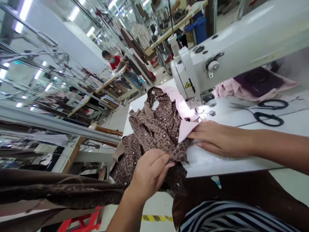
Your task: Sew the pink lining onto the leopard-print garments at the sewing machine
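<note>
A brown leopard-print garment (154, 129) lies bunched over the left end of the white sewing table (241, 161). My left hand (152, 170) is closed on its near edge, thumb against the fingers. Flat on the table, my right hand (217, 138) has its fingers stretched out over the edge of a pink fabric piece (187, 129), close by the needle. The lit needle area of the white sewing machine (188, 77) stands just beyond those fingertips. More pink cloth runs behind the garment. Part of the garment hangs off the front edge.
Black-handled scissors (269, 119) lie right of the needle. Behind them rests a dark purple piece (260, 80) on pink fabric. Dark cloth (60, 190) hangs at the lower left above a red stool (82, 220). A person in red (116, 61) works farther back.
</note>
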`<state>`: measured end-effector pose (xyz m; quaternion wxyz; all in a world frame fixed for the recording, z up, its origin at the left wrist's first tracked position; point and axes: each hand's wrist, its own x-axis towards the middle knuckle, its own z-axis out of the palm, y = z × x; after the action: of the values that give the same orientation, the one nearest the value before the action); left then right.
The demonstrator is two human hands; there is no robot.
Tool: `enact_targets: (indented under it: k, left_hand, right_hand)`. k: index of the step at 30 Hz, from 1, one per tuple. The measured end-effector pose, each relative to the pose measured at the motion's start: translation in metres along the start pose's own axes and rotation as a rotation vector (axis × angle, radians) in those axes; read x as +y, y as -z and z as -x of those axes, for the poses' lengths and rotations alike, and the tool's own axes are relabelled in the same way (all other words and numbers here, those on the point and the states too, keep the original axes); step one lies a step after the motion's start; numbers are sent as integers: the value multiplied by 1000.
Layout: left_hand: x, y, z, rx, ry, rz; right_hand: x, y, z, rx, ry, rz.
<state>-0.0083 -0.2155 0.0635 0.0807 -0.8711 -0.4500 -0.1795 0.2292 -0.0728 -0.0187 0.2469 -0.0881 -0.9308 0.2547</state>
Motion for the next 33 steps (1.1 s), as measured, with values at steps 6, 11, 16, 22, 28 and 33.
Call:
enact_targets:
  k: [6, 11, 16, 22, 28, 33]
  left_hand:
    - [59, 10, -45, -316, 7, 69]
    - [51, -31, -60, -351, 228, 157]
    - [22, -48, -54, -389, 527, -35]
    - [-9, -30, -69, -852, 560, -97]
    - [-36, -20, -97, -919, 753, -432]
    - [-7, -27, -101, -751, 699, -411]
  right_hand:
    - [-22, 10, 16, 36, 119, 83]
    - [-28, 10, 73, 3, 139, 286]
    - [-27, 3, 101, -18, 148, 389]
    - [-27, -4, 89, -45, 114, 331]
    - [-24, -14, 84, -43, 87, 304]
    - [-29, -8, 87, -16, 79, 296]
